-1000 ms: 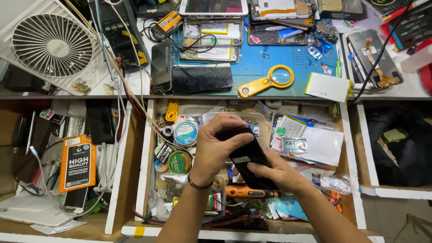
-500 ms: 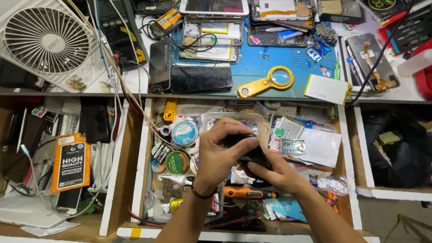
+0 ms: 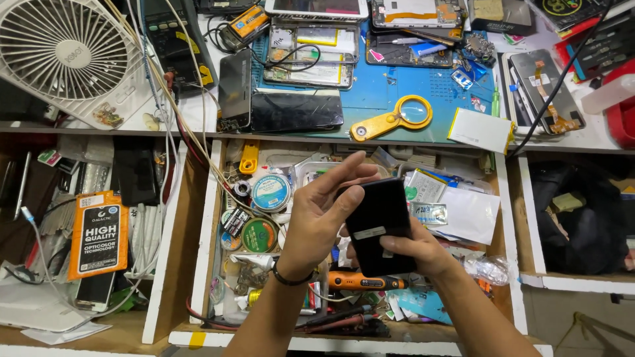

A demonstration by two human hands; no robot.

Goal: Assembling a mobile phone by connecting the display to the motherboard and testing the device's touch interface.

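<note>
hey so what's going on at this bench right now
A person is holding a black phone over an open wooden drawer crammed with tools and parts. The right hand grips its lower part, thumb on a small white label, while the left hand touches its upper left edge with fingers partly spread. An orange-handled tool lies in the drawer below. On the blue mat above sit opened phones and a yellow magnifier.

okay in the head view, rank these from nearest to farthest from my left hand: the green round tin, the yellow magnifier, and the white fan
1. Green round tin, in the drawer just left of the left hand.
2. Yellow magnifier, up on the blue mat.
3. White fan, far top-left corner.
</note>
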